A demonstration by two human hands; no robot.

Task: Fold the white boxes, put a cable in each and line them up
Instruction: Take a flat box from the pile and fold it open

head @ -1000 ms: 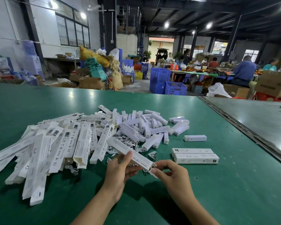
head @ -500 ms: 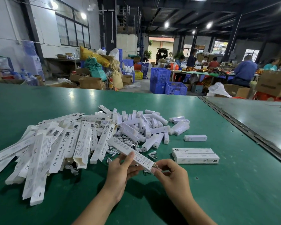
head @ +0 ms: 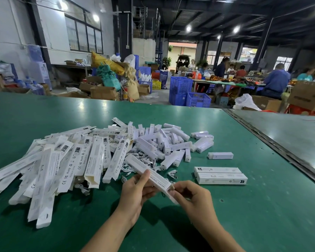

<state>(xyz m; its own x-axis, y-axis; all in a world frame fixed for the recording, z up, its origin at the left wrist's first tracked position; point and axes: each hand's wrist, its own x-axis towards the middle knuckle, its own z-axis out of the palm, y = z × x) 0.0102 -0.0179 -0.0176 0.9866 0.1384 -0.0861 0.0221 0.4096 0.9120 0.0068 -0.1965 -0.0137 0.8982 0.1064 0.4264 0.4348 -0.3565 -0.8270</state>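
Observation:
My left hand (head: 135,192) grips a long white box (head: 144,168) around its middle, thumb on top. My right hand (head: 191,196) pinches the flap at the box's near end. The box slants up to the left, above the green table (head: 244,215). Two folded boxes (head: 220,175) lie side by side to the right of my hands. A heap of flat unfolded boxes (head: 65,164) covers the left of the table. White cables (head: 144,160) lie tangled under the heap's right edge. A pile of small white units (head: 171,140) sits behind them.
One small white unit (head: 220,155) lies alone behind the two folded boxes. A metal seam (head: 273,144) divides the green table from a grey table (head: 289,128) at right. Blue crates (head: 189,95) and people at a far bench (head: 244,82) are beyond.
My right hand's fingers have curled tighter over the box's near end, pressing the flap. The box and my left hand stay almost where they were.

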